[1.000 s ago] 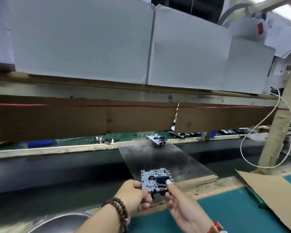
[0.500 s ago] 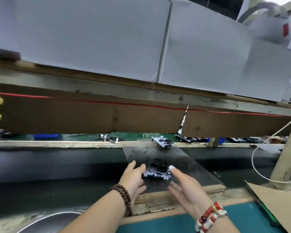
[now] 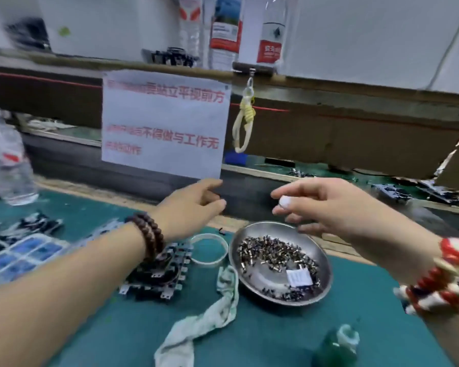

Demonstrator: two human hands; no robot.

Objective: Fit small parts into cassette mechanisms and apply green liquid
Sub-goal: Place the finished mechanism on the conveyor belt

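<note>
Two hands reach forward over our green work mat, held apart from each other and above it; our left hand, with a brown bead bracelet on the wrist, has loosely relaxed fingers and holds nothing; our right hand, with a red and white bracelet, also holds nothing, its fingers loosely spread and one fingertip capped in white; below the right hand sits a round metal dish with a heap of small metal parts and a white paper slip in it; just left of the dish lie a clear ring and a green-stained rag; under our left wrist rests a stack of cassette mechanisms; a green liquid bottle stands at the near edge; a blue compartment tray sits far left; a white notice with red writing hangs ahead; the frame is blurred.
</note>
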